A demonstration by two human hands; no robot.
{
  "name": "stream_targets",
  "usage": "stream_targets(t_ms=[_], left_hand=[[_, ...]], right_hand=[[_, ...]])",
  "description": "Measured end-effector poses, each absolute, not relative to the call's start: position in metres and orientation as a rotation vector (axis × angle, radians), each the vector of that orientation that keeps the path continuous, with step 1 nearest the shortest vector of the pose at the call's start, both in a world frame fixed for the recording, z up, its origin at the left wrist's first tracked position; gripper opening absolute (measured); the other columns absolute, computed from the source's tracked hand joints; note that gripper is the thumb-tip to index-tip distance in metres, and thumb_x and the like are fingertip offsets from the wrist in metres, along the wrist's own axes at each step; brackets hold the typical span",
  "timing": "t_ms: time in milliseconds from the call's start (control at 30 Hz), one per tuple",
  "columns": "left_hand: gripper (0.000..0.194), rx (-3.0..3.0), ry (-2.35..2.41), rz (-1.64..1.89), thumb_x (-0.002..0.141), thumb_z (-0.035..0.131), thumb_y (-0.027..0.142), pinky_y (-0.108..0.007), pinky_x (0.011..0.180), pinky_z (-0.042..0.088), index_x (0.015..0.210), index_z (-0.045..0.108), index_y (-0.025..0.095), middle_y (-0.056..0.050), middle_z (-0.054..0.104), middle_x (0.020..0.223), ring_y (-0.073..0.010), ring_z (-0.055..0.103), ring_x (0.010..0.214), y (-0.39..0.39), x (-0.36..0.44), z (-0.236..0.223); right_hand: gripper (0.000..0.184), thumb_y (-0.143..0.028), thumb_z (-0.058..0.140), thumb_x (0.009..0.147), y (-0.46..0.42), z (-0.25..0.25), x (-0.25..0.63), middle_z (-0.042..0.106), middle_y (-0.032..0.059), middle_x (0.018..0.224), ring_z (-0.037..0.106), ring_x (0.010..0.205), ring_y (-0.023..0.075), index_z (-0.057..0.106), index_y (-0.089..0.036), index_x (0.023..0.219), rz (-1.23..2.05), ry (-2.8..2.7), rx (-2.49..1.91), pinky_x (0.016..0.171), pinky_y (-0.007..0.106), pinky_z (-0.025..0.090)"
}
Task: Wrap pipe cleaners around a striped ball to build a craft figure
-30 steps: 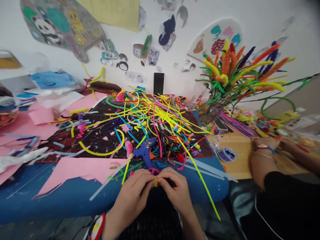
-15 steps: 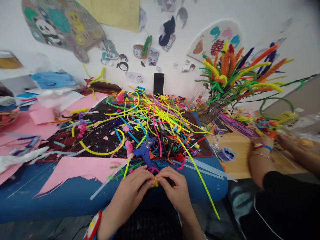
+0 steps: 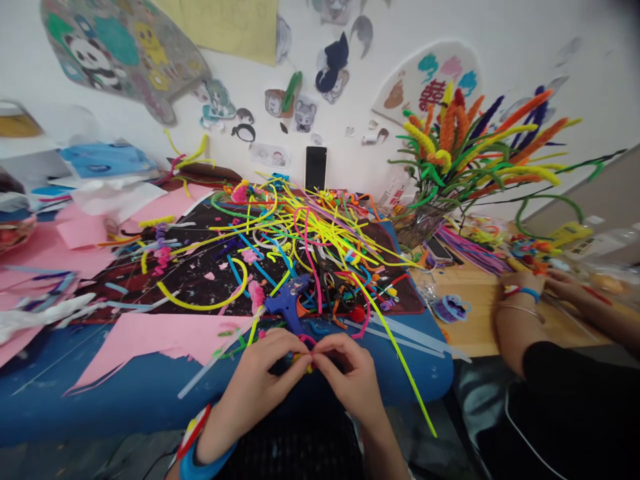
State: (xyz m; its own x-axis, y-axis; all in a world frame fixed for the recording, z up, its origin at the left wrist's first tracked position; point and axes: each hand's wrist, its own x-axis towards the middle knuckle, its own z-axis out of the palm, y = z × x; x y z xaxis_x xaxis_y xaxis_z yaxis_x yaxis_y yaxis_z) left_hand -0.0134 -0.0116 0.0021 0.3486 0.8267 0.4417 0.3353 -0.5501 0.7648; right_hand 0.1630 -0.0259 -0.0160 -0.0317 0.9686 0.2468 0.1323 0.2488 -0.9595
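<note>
My left hand [image 3: 265, 373] and my right hand [image 3: 353, 377] meet at the table's front edge, thumbs and fingertips pinched together. Between them is a small yellow pipe cleaner piece [image 3: 310, 366], mostly covered by the fingers. Just beyond my fingertips lies a blue glue gun [image 3: 286, 301], its handle pointing towards me. Scissors [image 3: 330, 283] with dark handles lie to its right, partly under pipe cleaners. A long yellow-green pipe cleaner [image 3: 400, 353] hangs over the edge to the right of my hands.
A tangled pile of yellow pipe cleaners [image 3: 325, 230] covers the mat. Torn pink paper [image 3: 150, 347] lies left, clear glue sticks [image 3: 410, 337] right. A phone [image 3: 315, 168] leans on the wall. Pipe cleaner flowers [image 3: 460, 140] stand in a vase. Another person's arm [image 3: 520, 327] rests at the right table.
My left hand has turned a little, its fingers more arched, and a blue band now shows at the wrist. Less of the yellow piece is visible. The view has shifted slightly.
</note>
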Motion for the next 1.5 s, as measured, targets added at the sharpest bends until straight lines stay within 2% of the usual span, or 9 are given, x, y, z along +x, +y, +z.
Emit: stream_targets(t_ms=[367, 533, 600, 667, 733, 833, 1033, 1233, 1500], left_hand=[[0.018, 2.019, 1.026, 1.053, 0.087, 0.056, 0.008, -0.024, 0.065, 0.043, 0.072, 0.057, 0.018, 0.001, 0.061, 0.070, -0.0136, 0.056, 0.068, -0.007, -0.015, 0.002], [0.013, 1.985, 1.013, 0.973, 0.092, 0.056, 0.015, -0.024, 0.068, 0.046, 0.082, 0.063, 0.019, 0.000, 0.066, 0.077, -0.0143, 0.061, 0.073, -0.007, -0.021, 0.005], [0.013, 1.944, 1.023, 0.944, 0.093, 0.056, 0.019, -0.024, 0.069, 0.047, 0.084, 0.065, 0.019, 0.000, 0.068, 0.079, -0.0146, 0.063, 0.074, -0.007, -0.024, 0.004], [0.013, 1.876, 1.059, 0.982, 0.093, 0.056, 0.021, -0.025, 0.070, 0.048, 0.084, 0.065, 0.020, 0.000, 0.069, 0.080, -0.0150, 0.064, 0.074, -0.008, -0.027, 0.002], [0.012, 1.785, 1.091, 1.047, 0.093, 0.058, 0.022, -0.024, 0.070, 0.049, 0.085, 0.066, 0.020, 0.000, 0.070, 0.081, -0.0151, 0.065, 0.075, -0.008, -0.028, -0.001], [0.011, 1.673, 1.098, 1.087, 0.092, 0.058, 0.023, -0.023, 0.067, 0.050, 0.086, 0.066, 0.020, 0.000, 0.069, 0.080, -0.0148, 0.066, 0.072, -0.009, -0.027, -0.005], [0.013, 1.660, 1.142, 1.123, 0.090, 0.059, 0.023, -0.023, 0.061, 0.049, 0.082, 0.068, 0.019, -0.001, 0.069, 0.077, -0.0152, 0.064, 0.067, -0.009, -0.023, -0.002], [0.016, 1.692, 1.225, 1.110, 0.091, 0.059, 0.028, -0.023, 0.057, 0.048, 0.083, 0.068, 0.018, -0.002, 0.069, 0.077, -0.0150, 0.061, 0.063, -0.011, -0.023, -0.005], [0.012, 1.720, 1.221, 1.075, 0.090, 0.062, 0.027, -0.022, 0.057, 0.046, 0.084, 0.071, 0.020, 0.000, 0.070, 0.074, -0.0136, 0.061, 0.062, -0.009, -0.022, -0.003]], right_hand=[[0.008, -0.015, 0.071, 0.081, -0.023, -0.020, 0.160, 0.074, 0.0007, 0.075, 0.072, 0.069, 0.0130, 0.068, -0.021, 0.078, 1.119, -1.301, -1.042, 0.065, 0.020, 0.057], [0.006, -0.017, 0.074, 0.081, -0.022, -0.019, 0.163, 0.074, 0.0007, 0.075, 0.072, 0.070, 0.0123, 0.070, -0.021, 0.078, 1.194, -1.240, -1.031, 0.066, 0.019, 0.057], [0.006, -0.019, 0.076, 0.080, -0.021, -0.019, 0.165, 0.076, 0.0014, 0.082, 0.072, 0.075, 0.0125, 0.073, -0.022, 0.084, 1.218, -1.217, -1.024, 0.069, 0.019, 0.058], [0.018, -0.021, 0.079, 0.078, -0.021, -0.018, 0.167, 0.076, 0.0015, 0.096, 0.072, 0.078, 0.0123, 0.074, -0.025, 0.094, 1.257, -1.172, -1.005, 0.070, 0.020, 0.058], [0.027, -0.025, 0.082, 0.075, -0.021, -0.018, 0.168, 0.075, 0.0005, 0.096, 0.071, 0.076, 0.0114, 0.073, -0.027, 0.101, 1.354, -1.120, -0.988, 0.069, 0.020, 0.057], [0.020, -0.030, 0.083, 0.075, -0.023, -0.017, 0.167, 0.074, 0.0003, 0.082, 0.069, 0.074, 0.0116, 0.076, -0.024, 0.092, 1.482, -1.103, -0.983, 0.070, 0.020, 0.056], [0.017, -0.036, 0.082, 0.075, -0.025, -0.014, 0.159, 0.073, 0.0027, 0.079, 0.067, 0.075, 0.0149, 0.078, -0.020, 0.077, 1.425, -1.173, -1.020, 0.072, 0.024, 0.055], [0.013, -0.031, 0.077, 0.077, -0.025, -0.014, 0.157, 0.072, 0.0036, 0.077, 0.065, 0.071, 0.0158, 0.076, -0.018, 0.074, 1.302, -1.289, -1.113, 0.064, 0.024, 0.053], [0.015, -0.022, 0.072, 0.080, -0.025, -0.006, 0.160, 0.067, 0.0021, 0.068, 0.058, 0.063, 0.0129, 0.073, -0.018, 0.066, 1.129, -1.440, -1.229, 0.060, 0.023, 0.044]])
